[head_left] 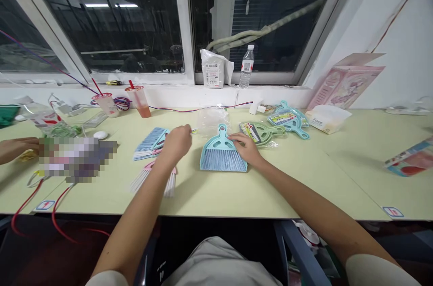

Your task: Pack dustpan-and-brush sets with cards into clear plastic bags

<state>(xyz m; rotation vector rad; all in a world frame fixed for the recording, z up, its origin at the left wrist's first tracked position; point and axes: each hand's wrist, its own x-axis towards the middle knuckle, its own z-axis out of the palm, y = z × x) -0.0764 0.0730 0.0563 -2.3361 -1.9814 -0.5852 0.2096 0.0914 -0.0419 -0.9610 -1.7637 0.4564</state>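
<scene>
A light-blue dustpan (207, 147) lies on the table in front of me, with a matching blue-bristled brush (223, 159) set in it. My right hand (247, 147) grips its right side, fingers over the edge near the brush's handle. To the left, my left hand (178, 142) is closed above the table; what it holds, if anything, is hidden, though a small yellow printed bit shows beside the fingers. Below and left of that hand lie blue brushes (150, 142) and pink brushes with white bristles (144, 177), partly covered by my forearm.
Green (265, 132) and blue (291, 119) dustpan sets in clear wrapping lie at right. Behind the dustpan is a clear plastic bag (213, 120). Drink cups (139, 102), a tissue pack (328, 118) and a pink box (347, 83) stand farther back. Another person's hand (20, 148) is at left.
</scene>
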